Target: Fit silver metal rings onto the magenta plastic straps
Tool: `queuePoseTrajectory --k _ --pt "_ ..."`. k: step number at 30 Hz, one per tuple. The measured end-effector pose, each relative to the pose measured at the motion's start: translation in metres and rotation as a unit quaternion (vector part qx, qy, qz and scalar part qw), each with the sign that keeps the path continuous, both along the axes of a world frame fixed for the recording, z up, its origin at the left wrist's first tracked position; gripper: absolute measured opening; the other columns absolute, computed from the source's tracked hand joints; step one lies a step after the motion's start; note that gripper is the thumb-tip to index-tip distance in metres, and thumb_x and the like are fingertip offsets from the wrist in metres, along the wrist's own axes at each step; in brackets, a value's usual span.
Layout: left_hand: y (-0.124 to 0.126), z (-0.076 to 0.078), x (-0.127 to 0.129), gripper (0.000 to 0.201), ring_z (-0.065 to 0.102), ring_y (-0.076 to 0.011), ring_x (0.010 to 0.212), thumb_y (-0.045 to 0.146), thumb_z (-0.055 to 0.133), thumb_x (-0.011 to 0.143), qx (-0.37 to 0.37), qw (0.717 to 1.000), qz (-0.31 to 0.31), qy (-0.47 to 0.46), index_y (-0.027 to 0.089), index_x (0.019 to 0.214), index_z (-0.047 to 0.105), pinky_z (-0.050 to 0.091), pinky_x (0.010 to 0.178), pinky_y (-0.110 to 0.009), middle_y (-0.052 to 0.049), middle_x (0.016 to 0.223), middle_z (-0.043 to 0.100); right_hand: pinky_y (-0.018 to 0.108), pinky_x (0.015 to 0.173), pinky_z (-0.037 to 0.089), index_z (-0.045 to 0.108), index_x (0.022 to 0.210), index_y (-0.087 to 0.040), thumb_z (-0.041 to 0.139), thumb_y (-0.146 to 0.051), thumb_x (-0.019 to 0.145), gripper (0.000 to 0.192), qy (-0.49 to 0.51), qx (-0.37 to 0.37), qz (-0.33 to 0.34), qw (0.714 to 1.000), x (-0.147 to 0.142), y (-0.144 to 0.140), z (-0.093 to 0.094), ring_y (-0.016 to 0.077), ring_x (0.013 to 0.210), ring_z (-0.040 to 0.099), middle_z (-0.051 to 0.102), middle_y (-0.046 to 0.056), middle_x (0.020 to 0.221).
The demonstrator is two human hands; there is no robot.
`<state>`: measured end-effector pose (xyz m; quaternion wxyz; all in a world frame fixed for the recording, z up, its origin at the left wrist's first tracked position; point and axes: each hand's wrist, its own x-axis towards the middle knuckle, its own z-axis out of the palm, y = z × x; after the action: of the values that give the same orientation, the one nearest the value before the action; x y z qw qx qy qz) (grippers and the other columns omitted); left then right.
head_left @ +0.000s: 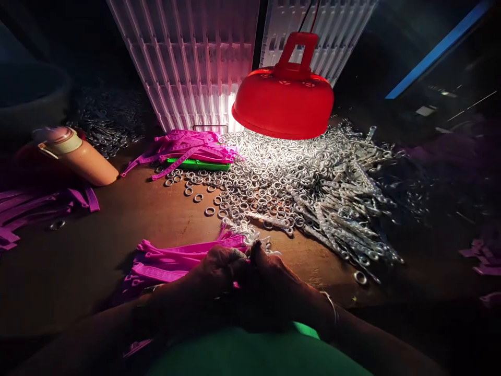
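Observation:
My left hand (221,267) and my right hand (276,274) meet low in the middle, in shadow, with fingers pinched together. Bits of pink plastic strap show between them, at the left fingers. What the right fingers pinch is hidden. Just beyond the fingertips lies a small cluster of metal rings (245,230). A bundle of pink plastic straps (168,256) lies on the table beside and partly behind my left hand. Further off spreads a big heap of loose metal rings (270,177), with silvery metal strips (344,224) piled at its right.
A red lamp (284,104) hangs low over the heap. More pink straps (191,143) rest on a green holder (199,165). An orange bottle (88,159) stands tilted in view at left, near other straps (43,206). Ribbed translucent panels (195,62) rise behind the wooden table (148,211).

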<state>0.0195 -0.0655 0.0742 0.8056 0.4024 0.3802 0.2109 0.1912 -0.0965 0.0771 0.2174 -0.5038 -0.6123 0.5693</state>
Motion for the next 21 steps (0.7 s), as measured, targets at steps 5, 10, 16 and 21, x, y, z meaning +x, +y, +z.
queuePoseTrajectory --k 5,10,16,21 --pt "0.002 -0.004 -0.002 0.037 0.053 -0.0096 0.057 0.044 0.068 0.076 0.011 0.999 -0.015 -0.035 0.009 0.065 0.062 0.039 0.053 -0.019 -0.002 0.06 0.059 0.02 0.045 0.024 0.045 0.098 -0.015 0.042 -0.033 0.092 0.019 -0.104 0.114 0.083 0.985 -0.001 0.004 0.002 0.0075 0.052 0.037 0.051 -0.002 0.064" --pt "-0.001 -0.008 0.0 0.043 0.047 -0.0078 0.05 0.048 0.073 0.069 0.023 0.999 0.017 -0.04 0.009 0.058 0.057 0.032 0.047 -0.019 0.0 0.054 0.052 0.021 0.046 0.022 0.044 0.1 -0.015 0.041 -0.028 0.092 0.015 -0.146 0.162 0.109 0.97 -0.004 0.006 0.008 0.0073 0.051 0.037 0.05 -0.002 0.062" --pt "-0.007 0.011 0.002 0.035 0.052 -0.0114 0.056 0.043 0.075 0.066 -0.057 0.997 0.044 -0.043 0.012 0.063 0.059 0.044 0.054 -0.023 0.0 0.059 0.056 0.022 0.048 0.021 0.044 0.103 -0.014 0.045 -0.022 0.09 0.016 -0.216 0.194 0.145 0.946 -0.005 0.007 0.022 0.0075 0.049 0.035 0.051 -0.003 0.062" --pt "-0.005 0.019 0.003 0.04 0.057 -0.0175 0.062 0.05 0.076 0.059 -0.054 0.997 0.04 -0.027 0.013 0.068 0.064 0.049 0.06 -0.03 -0.004 0.063 0.06 0.023 0.052 0.025 0.045 0.102 -0.016 0.056 -0.028 0.085 0.024 -0.297 0.294 0.165 0.894 0.001 0.009 0.028 0.0102 0.055 0.043 0.056 0.001 0.07"
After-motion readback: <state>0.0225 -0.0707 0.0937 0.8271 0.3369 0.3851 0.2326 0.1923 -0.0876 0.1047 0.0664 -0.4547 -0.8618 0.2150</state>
